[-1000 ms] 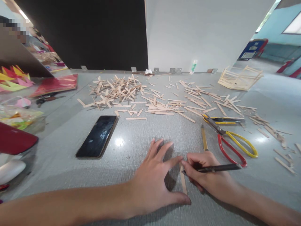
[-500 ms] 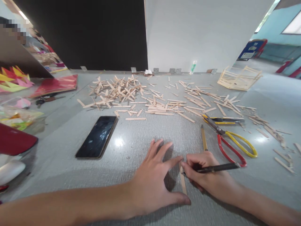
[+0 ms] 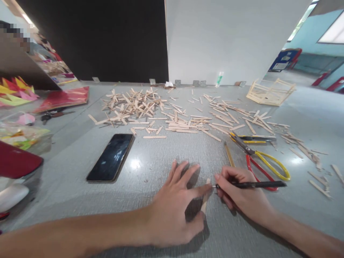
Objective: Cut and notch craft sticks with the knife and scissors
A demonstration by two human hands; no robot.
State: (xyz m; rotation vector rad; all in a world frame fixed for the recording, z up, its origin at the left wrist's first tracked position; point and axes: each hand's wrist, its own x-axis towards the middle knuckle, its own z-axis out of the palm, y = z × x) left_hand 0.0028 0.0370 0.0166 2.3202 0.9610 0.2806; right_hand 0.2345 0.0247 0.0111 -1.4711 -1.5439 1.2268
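Observation:
A short wooden craft stick (image 3: 204,203) lies on the table under my left hand (image 3: 173,211). The index finger presses on its upper part and the thumb is at its lower end, while the other fingers are spread on the table. My right hand (image 3: 240,186) grips a slim black pen (image 3: 259,184) between thumb and fingers. The pen lies almost level, its metal tip at my left index fingertip, just right of the stick. Beyond the right hand are a yellow pencil-like stick (image 3: 229,154) and cutters with red and yellow handles (image 3: 272,165).
Many craft sticks (image 3: 139,104) lie in piles across the back. A phone (image 3: 110,157) rests at left. A yellow-and-black cutter (image 3: 256,138), a glue tube (image 3: 219,79) and a small stick frame (image 3: 270,94) are further off. An upright board (image 3: 215,39) closes the back.
My right hand has moved slightly right and up, and the pen tip has shifted from the stick's face to beside it. The stick has tilted, with my left thumb drawn inward.

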